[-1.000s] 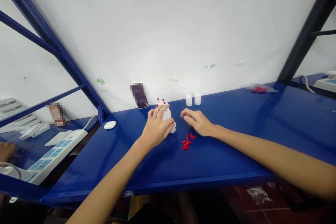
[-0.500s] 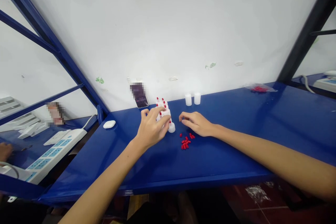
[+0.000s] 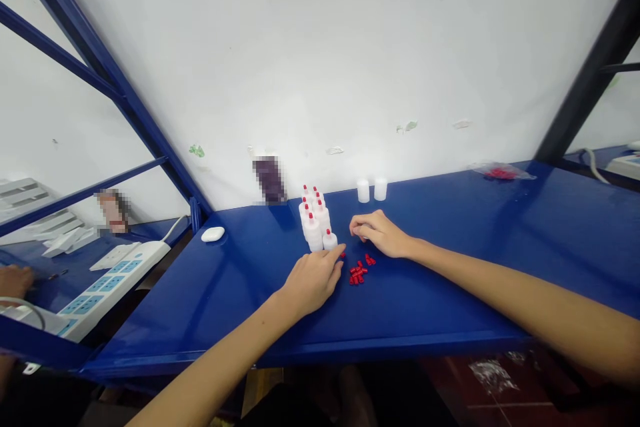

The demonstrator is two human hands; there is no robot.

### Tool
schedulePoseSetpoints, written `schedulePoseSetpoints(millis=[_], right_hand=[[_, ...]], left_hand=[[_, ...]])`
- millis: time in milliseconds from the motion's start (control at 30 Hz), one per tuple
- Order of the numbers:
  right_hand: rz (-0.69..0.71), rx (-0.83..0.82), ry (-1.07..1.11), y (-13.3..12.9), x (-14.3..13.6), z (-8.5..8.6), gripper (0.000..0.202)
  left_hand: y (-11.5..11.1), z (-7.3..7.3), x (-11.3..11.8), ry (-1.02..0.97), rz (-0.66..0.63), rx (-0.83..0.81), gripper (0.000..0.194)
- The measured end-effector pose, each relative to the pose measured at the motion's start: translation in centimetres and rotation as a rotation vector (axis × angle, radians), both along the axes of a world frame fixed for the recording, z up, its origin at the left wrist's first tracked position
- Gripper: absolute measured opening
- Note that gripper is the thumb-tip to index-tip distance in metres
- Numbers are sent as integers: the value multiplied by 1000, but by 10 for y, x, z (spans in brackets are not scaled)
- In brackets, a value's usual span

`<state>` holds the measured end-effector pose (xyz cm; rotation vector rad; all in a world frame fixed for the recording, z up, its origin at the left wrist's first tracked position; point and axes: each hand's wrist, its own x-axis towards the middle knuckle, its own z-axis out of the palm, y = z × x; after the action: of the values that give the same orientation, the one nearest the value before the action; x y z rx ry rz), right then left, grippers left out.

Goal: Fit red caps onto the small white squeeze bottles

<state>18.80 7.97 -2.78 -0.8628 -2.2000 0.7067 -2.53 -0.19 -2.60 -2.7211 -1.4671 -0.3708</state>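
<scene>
My left hand [image 3: 314, 283] rests low over the blue table, its index finger stretched out and the thumb apart below it. The index fingertip is beside a single small red cap [image 3: 343, 255], and nothing shows in the hand's grasp. Just beyond stands a short white piece with a red tip [image 3: 329, 240]. Behind it, several white bottles with red tips [image 3: 313, 232] stand upright in close rows. My right hand [image 3: 381, 233] is curled above the table, to the right of the bottles; its bent fingers hide whatever is in them. Loose red caps [image 3: 357, 272] lie between the hands.
Two white bottles without red tips [image 3: 363, 191] stand by the wall. A phone [image 3: 270, 180] leans there, and a white case [image 3: 213, 234] lies at left. A clear bag of red caps [image 3: 500, 173] sits back right. Far left are a power strip [image 3: 100, 287] and another person's hand [image 3: 15, 282].
My left hand has come off the bottles, moving down and toward me to the single red cap. My right hand has curled its fingers more. The view has shifted slightly.
</scene>
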Motion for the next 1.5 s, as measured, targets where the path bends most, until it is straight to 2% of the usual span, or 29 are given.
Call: schedulePoseSetpoints(millis=[233,400,500,633,733,833,1067,1267,1500], right_hand=[[-45,36,88,-5,2,0,26],[11,84,101,-8,1,-1,31],[17,103,66,-10,-1,1,33],[65,164,-23,-13,-3,3,41],[110,188,-73,-16,-6,3,42],[120,204,-81,-19,-8,3,39],[142,277,-147,-20,-7,1,41],[132,282,-84,-24,-8,2,42],[90,275,-89,-33,-11,8,14]], left_hand=[[10,2,8,-20,49,-60,33],[8,-1,8,-52,45,-58,27],[7,-5,9,-186,33,-43,17],[9,-9,12,-485,57,-51,7],[11,-9,15,-641,68,-68,8],[12,-8,20,-713,28,-84,12],[14,-12,27,-664,-93,-90,12],[12,-11,27,-772,-135,-164,11],[10,-8,24,-652,-205,-152,7]])
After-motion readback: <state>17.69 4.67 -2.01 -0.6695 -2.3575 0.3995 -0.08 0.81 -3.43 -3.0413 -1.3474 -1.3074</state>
